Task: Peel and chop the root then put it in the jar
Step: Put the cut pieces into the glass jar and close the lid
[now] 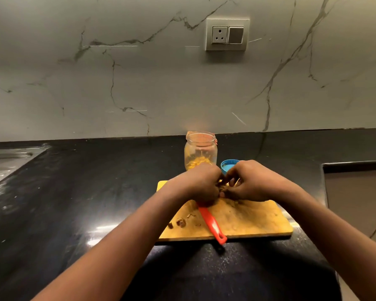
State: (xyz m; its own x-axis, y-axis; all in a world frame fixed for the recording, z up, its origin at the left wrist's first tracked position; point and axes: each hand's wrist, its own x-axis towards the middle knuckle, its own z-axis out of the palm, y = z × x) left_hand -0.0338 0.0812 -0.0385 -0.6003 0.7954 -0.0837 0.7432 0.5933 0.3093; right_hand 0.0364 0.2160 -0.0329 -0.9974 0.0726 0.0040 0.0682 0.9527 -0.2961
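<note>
Head view: black counter under a marble wall, with a sink at far left. A yellow board sits near the front edge.

The jar stands open just behind the board, yellow chopped bits in its bottom. A blue lid lies just beside it.

The hands meet over the board's far side. Left hand has its fingers curled down and in. Right hand has its fingertips pinching. Between them is the root, a small brown knob, mostly hidden.

A red tool runs from under the left hand to the near edge. Its head is hidden, so I cannot tell if it is gripped. Brown scraps lie on the board's left.

Judgement: the root is light, hard and knobbly, and probably slick where bared. It is best pinched at the skinned-on end, and fingers will sit close to any blade.
</note>
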